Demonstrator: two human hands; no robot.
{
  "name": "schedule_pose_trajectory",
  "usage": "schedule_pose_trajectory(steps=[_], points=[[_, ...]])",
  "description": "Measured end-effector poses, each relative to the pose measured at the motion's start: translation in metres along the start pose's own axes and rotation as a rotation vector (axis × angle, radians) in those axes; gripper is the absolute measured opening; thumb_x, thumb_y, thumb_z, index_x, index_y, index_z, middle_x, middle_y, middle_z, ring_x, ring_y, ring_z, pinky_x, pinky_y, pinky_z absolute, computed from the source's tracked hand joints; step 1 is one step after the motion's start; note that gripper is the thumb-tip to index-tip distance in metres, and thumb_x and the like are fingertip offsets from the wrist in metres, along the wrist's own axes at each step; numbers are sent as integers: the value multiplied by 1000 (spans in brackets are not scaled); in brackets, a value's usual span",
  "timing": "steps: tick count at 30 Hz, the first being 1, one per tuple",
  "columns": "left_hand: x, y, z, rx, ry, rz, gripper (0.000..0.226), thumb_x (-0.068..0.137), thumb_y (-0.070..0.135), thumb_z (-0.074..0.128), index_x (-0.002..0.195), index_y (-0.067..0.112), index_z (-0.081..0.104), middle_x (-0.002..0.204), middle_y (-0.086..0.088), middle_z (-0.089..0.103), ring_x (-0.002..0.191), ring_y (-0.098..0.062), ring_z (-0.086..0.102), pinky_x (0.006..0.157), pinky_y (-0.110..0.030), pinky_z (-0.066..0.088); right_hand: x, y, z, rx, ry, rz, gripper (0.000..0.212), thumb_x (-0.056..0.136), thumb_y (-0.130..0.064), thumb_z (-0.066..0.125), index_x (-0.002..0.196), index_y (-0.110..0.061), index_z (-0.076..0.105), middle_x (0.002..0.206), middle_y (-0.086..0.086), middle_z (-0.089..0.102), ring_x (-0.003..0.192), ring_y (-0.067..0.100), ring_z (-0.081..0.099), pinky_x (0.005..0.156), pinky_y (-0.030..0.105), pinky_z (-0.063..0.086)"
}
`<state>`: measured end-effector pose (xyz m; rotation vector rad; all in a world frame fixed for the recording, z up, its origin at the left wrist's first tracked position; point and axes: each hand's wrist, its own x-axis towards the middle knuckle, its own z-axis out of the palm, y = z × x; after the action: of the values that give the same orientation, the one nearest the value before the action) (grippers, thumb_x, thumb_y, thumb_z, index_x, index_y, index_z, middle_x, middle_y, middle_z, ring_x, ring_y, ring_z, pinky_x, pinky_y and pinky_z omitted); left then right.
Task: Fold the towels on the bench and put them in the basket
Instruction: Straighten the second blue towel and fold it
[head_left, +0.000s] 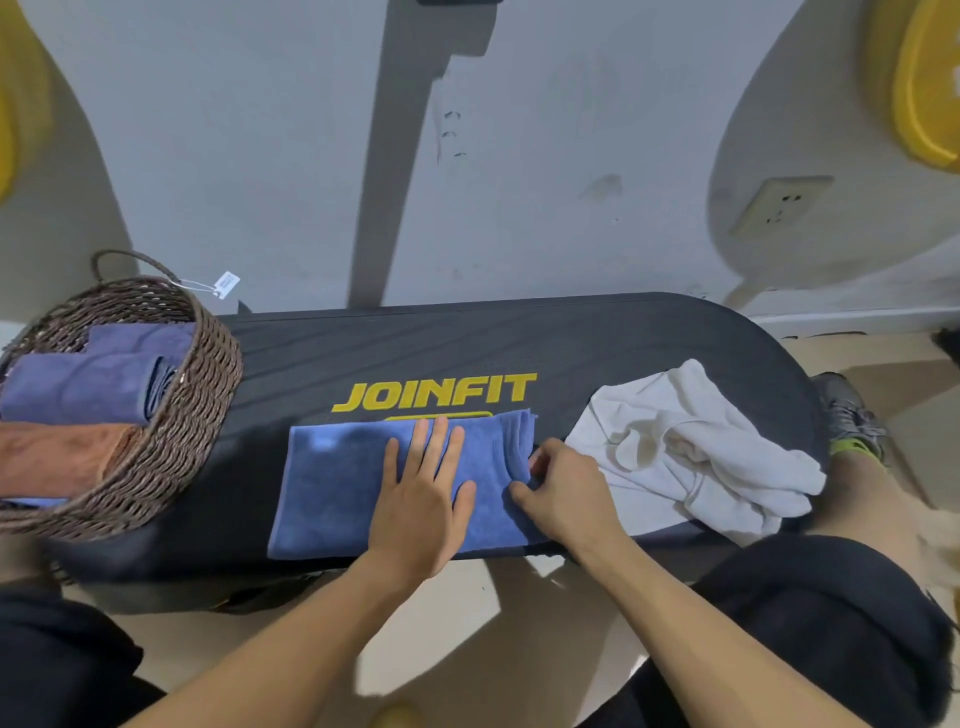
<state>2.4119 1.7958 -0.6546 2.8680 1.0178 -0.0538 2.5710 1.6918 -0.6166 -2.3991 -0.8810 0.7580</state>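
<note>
**Blue towel pressed flat on the padded surface**

A blue towel (337, 483) is laid as a folded rectangle on the near half of the black padded surface (597, 343), partly covering the yellow lettering printed there. Its nap is smooth, its left edge is straight, and layered edges are seen at its right end. A crumpled white towel (691, 447) is heaped just beside it on the right end of the surface, unfolded, with one edge hanging over the near rim.

At the left end a brown woven basket (208, 384) is set on the surface. Inside it a folded dark blue towel (83, 389) and a folded orange towel (57, 457) are stacked side by side; another bluish fold is seen behind them.

The left hand (421, 499) is laid palm down on the middle of the blue towel, its fingers (439, 441) straight and slightly spread, pointing away from the body. The right hand (561, 493) is placed at the towel's right end, knuckles up, with its fingers curled; the towel's layered edge is pinched between thumb and fingertips. Both forearms are bare and are extended from the lower edge of the view.
</note>
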Motion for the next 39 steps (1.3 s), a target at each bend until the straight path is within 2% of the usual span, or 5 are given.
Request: schedule_pose_trajectory(steps=[6,13,28,34,39], points=[[-1,3,0,1,-8,-19,66,96,45,26,154,15,28,163,-5,21,152,-25,12,119,-53,20,7,-6,-2,544,-61,268,47,71,-31,85,105,-15,58,95,0,71,85,17,70,79,38,58],[-2,11,-1,-93,20,-79,63,98,41,18,155,16,26,163,-4,18,152,-22,7,121,-52,13,4,-11,6,240,-28,120,24,100,-36,50,92,-14,55,88,1,62,78,19,56,62,31,36],[10,30,2,-118,-35,-232,67,100,47,35,157,20,14,165,-9,2,152,-29,-3,121,-56,2,25,22,-77,162,150,0,20,90,-44,63,79,-27,66,68,-8,67,65,7,61,51,16,38],[-16,32,-59,-1148,256,-271,43,96,41,48,135,23,50,145,11,47,135,-12,43,109,-31,38,-8,-22,-57,332,174,-247,7,91,-38,64,97,-36,64,85,-24,68,70,2,63,58,13,45],[-25,29,-102,-1791,-76,-451,31,103,34,41,105,32,73,111,5,74,103,-15,70,80,-29,58,-32,-55,-19,434,-83,-280,22,90,-32,70,111,-29,62,86,-8,68,71,12,66,66,27,55]])
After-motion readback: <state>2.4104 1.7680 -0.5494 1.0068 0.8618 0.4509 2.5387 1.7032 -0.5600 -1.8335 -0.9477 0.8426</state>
